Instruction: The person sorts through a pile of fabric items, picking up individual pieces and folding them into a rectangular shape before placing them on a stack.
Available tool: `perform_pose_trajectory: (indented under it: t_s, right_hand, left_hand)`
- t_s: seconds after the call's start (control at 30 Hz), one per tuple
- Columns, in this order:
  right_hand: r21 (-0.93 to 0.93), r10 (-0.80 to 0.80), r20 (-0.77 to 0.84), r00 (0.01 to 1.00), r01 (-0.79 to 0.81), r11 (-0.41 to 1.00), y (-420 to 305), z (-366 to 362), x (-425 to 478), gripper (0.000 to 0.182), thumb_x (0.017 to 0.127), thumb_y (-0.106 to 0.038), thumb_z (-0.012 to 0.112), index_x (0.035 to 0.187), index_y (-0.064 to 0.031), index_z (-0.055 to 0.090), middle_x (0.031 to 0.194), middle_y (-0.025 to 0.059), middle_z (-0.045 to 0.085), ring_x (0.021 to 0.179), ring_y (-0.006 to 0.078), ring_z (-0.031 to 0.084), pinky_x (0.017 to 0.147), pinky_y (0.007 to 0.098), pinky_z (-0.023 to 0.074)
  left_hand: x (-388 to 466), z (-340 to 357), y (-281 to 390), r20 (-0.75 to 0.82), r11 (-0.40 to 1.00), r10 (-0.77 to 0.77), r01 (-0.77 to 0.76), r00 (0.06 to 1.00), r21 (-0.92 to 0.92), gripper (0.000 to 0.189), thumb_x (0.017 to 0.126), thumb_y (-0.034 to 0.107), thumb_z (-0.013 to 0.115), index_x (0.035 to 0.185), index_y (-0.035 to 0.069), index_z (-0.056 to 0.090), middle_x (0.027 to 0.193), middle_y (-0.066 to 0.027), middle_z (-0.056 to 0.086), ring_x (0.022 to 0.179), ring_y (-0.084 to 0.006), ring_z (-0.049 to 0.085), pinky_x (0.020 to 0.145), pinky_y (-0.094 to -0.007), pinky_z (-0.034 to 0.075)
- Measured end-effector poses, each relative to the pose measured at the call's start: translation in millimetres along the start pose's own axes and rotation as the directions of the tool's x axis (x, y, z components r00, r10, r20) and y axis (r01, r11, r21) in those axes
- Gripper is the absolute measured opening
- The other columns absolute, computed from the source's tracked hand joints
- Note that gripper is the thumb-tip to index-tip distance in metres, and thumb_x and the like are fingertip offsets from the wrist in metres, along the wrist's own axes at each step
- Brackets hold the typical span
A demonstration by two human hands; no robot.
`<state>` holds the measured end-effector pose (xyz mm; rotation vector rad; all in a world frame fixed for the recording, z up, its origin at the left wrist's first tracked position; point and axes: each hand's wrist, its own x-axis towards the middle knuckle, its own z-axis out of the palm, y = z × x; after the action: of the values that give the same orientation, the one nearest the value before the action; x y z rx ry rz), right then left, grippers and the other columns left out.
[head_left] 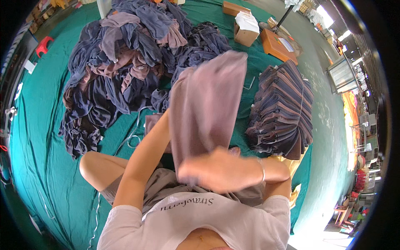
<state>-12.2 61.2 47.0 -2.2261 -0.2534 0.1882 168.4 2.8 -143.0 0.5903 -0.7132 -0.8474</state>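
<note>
A mauve towel-like cloth [209, 103], blurred by motion, stretches up and away in front of my lap. My right hand [215, 170], also blurred, grips its near end, with the wrist bent across my body. My left forearm [147, 153] reaches forward and passes behind the cloth's left edge, so the left hand is hidden. Behind the left forearm lies part of another mauve cloth [152, 122], flat on the green ground sheet [40, 125]. A large heap of loose blue-grey and mauve cloths [131, 62] rises farther forward.
A leaning stack of folded cloths [281, 109], tied with string, stands at right. Beyond are a cardboard box [247, 36] with white material on top and a flat brown carton [276, 45]. White string [134, 131] lies near my left knee. A red plastic stool [44, 46] stands far left.
</note>
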Motion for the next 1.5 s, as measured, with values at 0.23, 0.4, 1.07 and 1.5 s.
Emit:
perform_pose_trajectory:
  t_s: [0.23, 0.4, 1.07, 1.5]
  right_hand:
    - [0.322, 0.352, -0.206, 0.913, -0.276, 0.905, 41, -4, -43, 0.027, 0.087, -0.028, 0.060, 0.102, -0.0053, 0.058, 0.095, 0.0079, 0.057, 0.082, 0.0111, 0.056, 0.069, 0.0263, 0.0460]
    - [0.754, 0.501, -0.487, 0.716, 0.054, 0.655, 97, -1, -44, 0.056, 0.089, -0.037, 0.058, 0.127, -0.0014, 0.038, 0.109, 0.0066, 0.050, 0.101, 0.0168, 0.054, 0.089, 0.0330, 0.0440]
    - [0.981, 0.417, -0.022, 0.909, -0.061, 0.184, 93, 46, -67, 0.079, 0.072, -0.022, 0.078, 0.135, -0.0014, 0.034, 0.128, 0.0095, 0.049, 0.116, 0.0188, 0.048, 0.100, 0.0364, 0.0359]
    - [0.744, 0.592, -0.366, 0.718, 0.608, -0.277, 90, 51, -108, 0.058, 0.088, -0.045, 0.048, 0.128, -0.0040, 0.046, 0.132, 0.0140, 0.048, 0.120, 0.0297, 0.046, 0.104, 0.0459, 0.0318]
  left_hand:
    - [-45, -9, 56, 0.001, 0.977, -0.213, 0.213, 0.977, 0.013, 0.031, 0.085, 0.007, 0.051, 0.116, 0.007, 0.056, 0.115, -0.0100, 0.057, 0.108, -0.0185, 0.051, 0.090, -0.0303, 0.040]
    - [-83, 2, 68, -0.014, 0.929, -0.345, 0.344, 0.938, 0.137, 0.029, 0.082, 0.010, 0.055, 0.111, 0.007, 0.058, 0.112, -0.0097, 0.059, 0.105, -0.0189, 0.053, 0.088, -0.0301, 0.042]
    - [-144, -8, 164, -0.478, 0.023, -0.635, 0.633, 0.607, 0.774, 0.027, 0.072, 0.021, 0.070, 0.094, 0.006, 0.065, 0.101, -0.0085, 0.066, 0.094, -0.0204, 0.062, 0.079, -0.0291, 0.050]
    - [-148, -13, 202, -0.122, 0.889, -0.430, 0.396, 0.894, -0.229, 0.056, 0.093, 0.039, 0.039, 0.125, -0.007, 0.042, 0.128, -0.0196, 0.048, 0.120, -0.0330, 0.045, 0.102, -0.0472, 0.033]
